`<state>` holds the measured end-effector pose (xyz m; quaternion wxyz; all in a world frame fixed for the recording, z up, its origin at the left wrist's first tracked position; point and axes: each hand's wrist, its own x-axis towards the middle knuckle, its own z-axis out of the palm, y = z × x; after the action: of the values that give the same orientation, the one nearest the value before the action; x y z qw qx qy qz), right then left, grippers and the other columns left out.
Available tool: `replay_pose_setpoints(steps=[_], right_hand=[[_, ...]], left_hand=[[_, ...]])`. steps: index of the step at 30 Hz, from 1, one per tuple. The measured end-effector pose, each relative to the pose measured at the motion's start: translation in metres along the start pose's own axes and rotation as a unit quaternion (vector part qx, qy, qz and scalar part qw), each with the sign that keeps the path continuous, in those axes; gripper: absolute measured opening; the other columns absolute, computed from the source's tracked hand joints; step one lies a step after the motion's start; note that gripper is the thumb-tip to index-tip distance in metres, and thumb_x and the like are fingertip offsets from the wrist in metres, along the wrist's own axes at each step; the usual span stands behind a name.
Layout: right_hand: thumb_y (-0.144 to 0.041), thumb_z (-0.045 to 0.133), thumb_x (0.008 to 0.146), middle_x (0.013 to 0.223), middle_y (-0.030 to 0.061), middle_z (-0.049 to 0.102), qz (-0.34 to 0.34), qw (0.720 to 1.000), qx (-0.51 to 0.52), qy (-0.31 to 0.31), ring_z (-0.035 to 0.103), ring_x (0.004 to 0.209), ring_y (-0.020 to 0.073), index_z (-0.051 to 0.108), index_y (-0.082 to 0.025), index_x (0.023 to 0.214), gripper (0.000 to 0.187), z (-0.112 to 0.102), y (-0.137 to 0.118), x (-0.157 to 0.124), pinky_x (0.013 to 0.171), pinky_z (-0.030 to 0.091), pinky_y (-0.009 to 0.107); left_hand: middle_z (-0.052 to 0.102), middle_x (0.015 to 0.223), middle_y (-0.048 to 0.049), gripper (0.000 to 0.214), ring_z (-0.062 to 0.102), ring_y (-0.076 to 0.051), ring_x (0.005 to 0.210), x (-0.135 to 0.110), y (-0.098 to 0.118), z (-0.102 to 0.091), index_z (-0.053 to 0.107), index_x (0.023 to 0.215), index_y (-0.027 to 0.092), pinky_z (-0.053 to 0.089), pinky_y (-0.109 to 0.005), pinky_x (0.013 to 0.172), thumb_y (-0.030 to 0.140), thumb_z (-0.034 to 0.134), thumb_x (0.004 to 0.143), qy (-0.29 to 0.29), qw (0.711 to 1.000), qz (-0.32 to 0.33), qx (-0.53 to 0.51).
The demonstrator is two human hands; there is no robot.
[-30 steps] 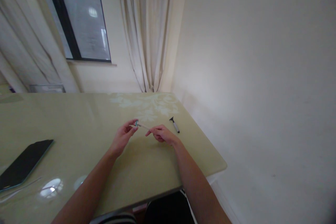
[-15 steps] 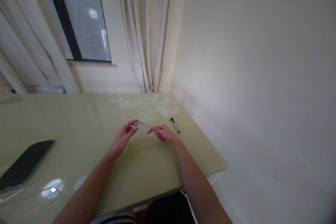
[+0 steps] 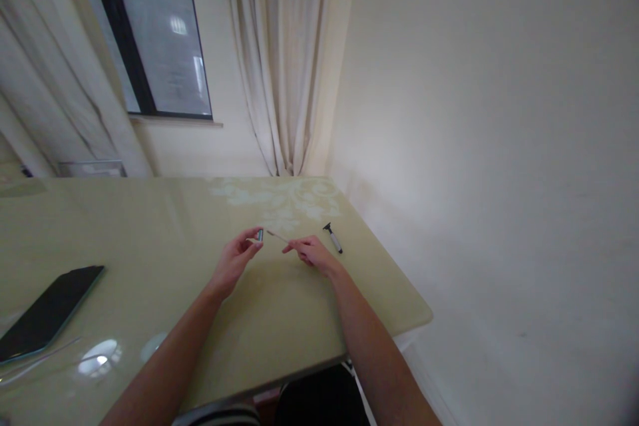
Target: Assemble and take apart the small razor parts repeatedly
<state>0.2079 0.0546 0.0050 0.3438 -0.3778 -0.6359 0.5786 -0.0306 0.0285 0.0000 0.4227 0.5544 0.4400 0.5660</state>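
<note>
Between the thumb and fingers of my left hand (image 3: 238,258) is a small flat piece (image 3: 260,235), dark and green with a pale edge, which looks like a razor cartridge. My right hand (image 3: 310,251) is closed on the end of a thin pale brush (image 3: 277,236). Its brownish tip points left at the cartridge, with a narrow gap between them. Both hands are raised slightly over the table. Just right of my right hand, a razor (image 3: 333,238) with a black head and grey handle lies on the tabletop.
The glossy yellow-green table (image 3: 279,319) has a rounded corner at the right, beside a white wall (image 3: 489,146). A dark tablet-like slab (image 3: 50,309) lies at the left, with a thin clear strip (image 3: 40,361) near it. Curtains (image 3: 279,60) and a window stand behind.
My right hand has shifted slightly to the right, drawing the brush tip a little away from the cartridge. My left hand has stayed almost still.
</note>
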Motion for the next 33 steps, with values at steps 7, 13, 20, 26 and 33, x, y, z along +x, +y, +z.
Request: replay_pose_setpoints(steps=[7, 13, 20, 26, 33], right_hand=[[-0.058, 0.060, 0.093, 0.047, -0.0099, 0.032, -0.013, 1.000, -0.022, 0.002, 0.023, 0.043, 0.0066, 0.080, -0.010, 0.103, 0.053, 0.0023, -0.0006, 0.0005, 0.046, 0.017, 0.025], [-0.058, 0.061, 0.093, 0.049, -0.0090, 0.033, -0.001, 0.999, -0.031, -0.027, 0.024, 0.045, 0.0074, 0.080, -0.011, 0.104, 0.051, 0.0005, -0.0003, 0.0007, 0.047, 0.018, 0.025], [-0.059, 0.062, 0.092, 0.049, -0.0092, 0.033, 0.011, 0.998, -0.023, -0.058, 0.023, 0.045, 0.0075, 0.080, -0.011, 0.105, 0.053, 0.0013, -0.0027, -0.0010, 0.047, 0.018, 0.025], [-0.059, 0.061, 0.093, 0.049, -0.0085, 0.035, -0.006, 0.999, -0.037, 0.010, 0.024, 0.045, 0.0076, 0.081, -0.011, 0.102, 0.053, 0.0012, 0.0000, 0.0012, 0.048, 0.019, 0.025], [-0.059, 0.062, 0.091, 0.050, -0.0084, 0.031, -0.012, 0.996, -0.076, 0.046, 0.024, 0.047, 0.0077, 0.082, -0.010, 0.098, 0.054, 0.0007, 0.0015, 0.0035, 0.050, 0.019, 0.026]], left_hand=[[0.061, 0.090, -0.0015, 0.065, 0.047, -0.012, 0.069, -0.0001, -0.0012, 0.0001, 0.069, 0.124, 0.018, 0.035, -0.025, 0.061, 0.057, 0.081, 0.074, -0.002, 1.000, -0.006, 0.010], [0.060, 0.087, -0.0007, 0.067, 0.047, -0.012, 0.069, 0.0000, -0.0002, 0.0002, 0.070, 0.124, 0.017, 0.036, -0.024, 0.062, 0.057, 0.083, 0.071, 0.001, 1.000, -0.003, -0.008], [0.063, 0.091, -0.0029, 0.069, 0.049, -0.013, 0.071, 0.0016, -0.0033, -0.0013, 0.070, 0.123, 0.017, 0.038, -0.025, 0.064, 0.060, 0.082, 0.070, 0.001, 1.000, -0.006, 0.002], [0.063, 0.090, -0.0025, 0.067, 0.048, -0.013, 0.070, 0.0016, -0.0045, -0.0037, 0.071, 0.123, 0.017, 0.037, -0.026, 0.063, 0.059, 0.081, 0.071, -0.011, 1.000, -0.018, 0.018], [0.064, 0.088, -0.0026, 0.067, 0.049, -0.013, 0.070, 0.0017, -0.0039, -0.0047, 0.072, 0.120, 0.017, 0.037, -0.026, 0.063, 0.059, 0.082, 0.069, -0.010, 0.999, -0.029, 0.020]])
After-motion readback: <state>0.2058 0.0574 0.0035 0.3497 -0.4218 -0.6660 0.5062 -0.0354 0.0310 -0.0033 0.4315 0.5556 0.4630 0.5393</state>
